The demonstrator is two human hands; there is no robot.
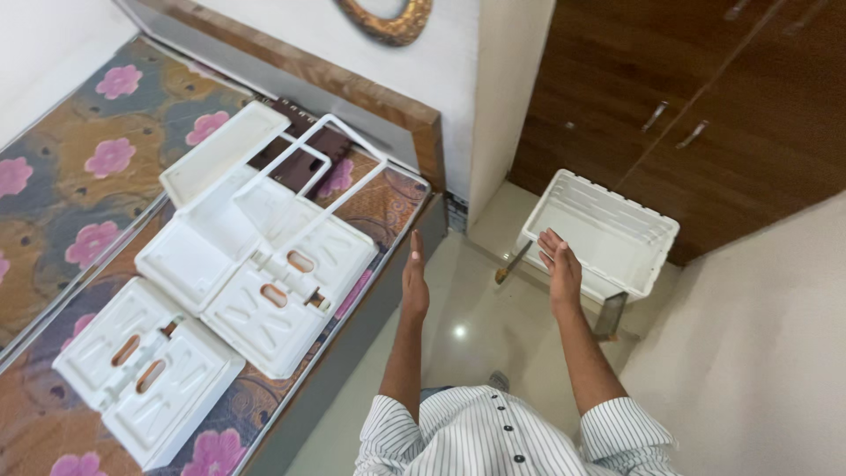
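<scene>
Hands flat and empty: my left hand (pixel 414 286) mid-frame, my right hand (pixel 561 269) nearest the white tray (pixel 617 231) right of centre; I'd grip its near rim squarely

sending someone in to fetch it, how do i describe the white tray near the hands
Look at the floor before the dark wooden cupboard, not the flowered bed. The white tray stands there alone, just past the right hand. It is a deep open tub with ribbed walls, unlike the flat slotted panels on the bed.

Open hands (pixel 414 286) near white tray (pixel 617 231)
</scene>
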